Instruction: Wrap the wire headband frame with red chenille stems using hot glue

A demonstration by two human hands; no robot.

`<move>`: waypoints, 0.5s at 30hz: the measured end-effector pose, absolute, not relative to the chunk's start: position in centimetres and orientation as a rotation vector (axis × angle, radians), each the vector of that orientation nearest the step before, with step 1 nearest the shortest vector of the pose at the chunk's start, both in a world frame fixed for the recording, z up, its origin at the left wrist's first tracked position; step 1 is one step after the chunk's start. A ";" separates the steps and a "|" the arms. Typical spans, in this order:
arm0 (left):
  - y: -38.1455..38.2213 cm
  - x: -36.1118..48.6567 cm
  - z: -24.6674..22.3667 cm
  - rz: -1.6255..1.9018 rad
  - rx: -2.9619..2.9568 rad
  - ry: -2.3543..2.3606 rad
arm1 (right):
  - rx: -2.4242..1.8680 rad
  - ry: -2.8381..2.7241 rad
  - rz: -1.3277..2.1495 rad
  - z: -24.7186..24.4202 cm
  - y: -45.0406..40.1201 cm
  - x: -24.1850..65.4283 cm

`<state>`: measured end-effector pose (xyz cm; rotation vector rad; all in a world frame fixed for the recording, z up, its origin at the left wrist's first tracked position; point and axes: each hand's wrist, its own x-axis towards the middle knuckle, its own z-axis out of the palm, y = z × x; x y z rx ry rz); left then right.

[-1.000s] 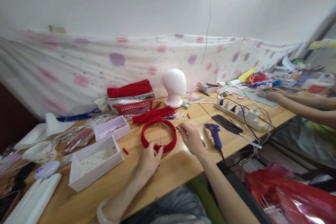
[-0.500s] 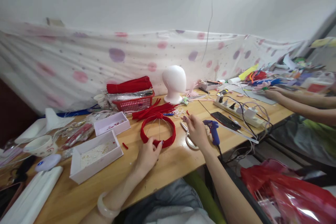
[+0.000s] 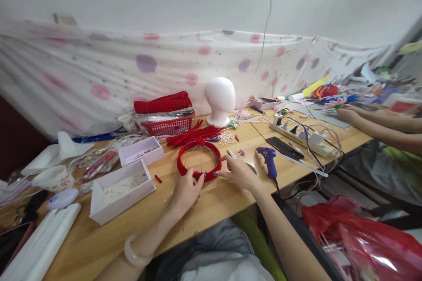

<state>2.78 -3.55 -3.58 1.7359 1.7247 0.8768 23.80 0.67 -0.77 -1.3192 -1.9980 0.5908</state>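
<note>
A ring wrapped in red fuzzy chenille point(image 3: 180, 163), with thin wires crossing its middle, lies at the table's front. My left hand point(image 3: 187, 191) pinches its near edge between thumb and fingers. At the ring's right side is my right hand point(image 3: 240, 173), thumb and forefinger apart; the thumb tip reaches the rim, though contact is hard to make out. Scissors point(image 3: 231, 154) lie partly hidden behind that hand, beside a small pale pink piece point(image 3: 241, 152). Farther right rests a blue glue gun point(image 3: 268, 162). Loose red chenille stems point(image 3: 201, 134) lie behind the ring.
Two white boxes, one of pearl beads point(image 3: 123, 191) and one of red bits point(image 3: 141, 150), stand left. Behind are a red basket point(image 3: 169, 126) and a white foam head point(image 3: 220, 99). A power strip point(image 3: 301, 138) lies right, near a co-worker's arms point(image 3: 379, 120).
My right hand has moved left and down from above the scissors to the ring's right side, its fingers spreading. My left hand keeps its hold. The view has shifted slightly.
</note>
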 end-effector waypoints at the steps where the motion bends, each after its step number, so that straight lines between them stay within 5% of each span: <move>1: -3.6 2.8 -3.6 0.875 1.737 1.722 | -1.307 -2.010 0.614 -0.8 0.7 23.9; 15: -3.7 2.9 -3.3 0.868 1.725 1.754 | -0.909 -1.451 1.124 -0.8 1.3 22.5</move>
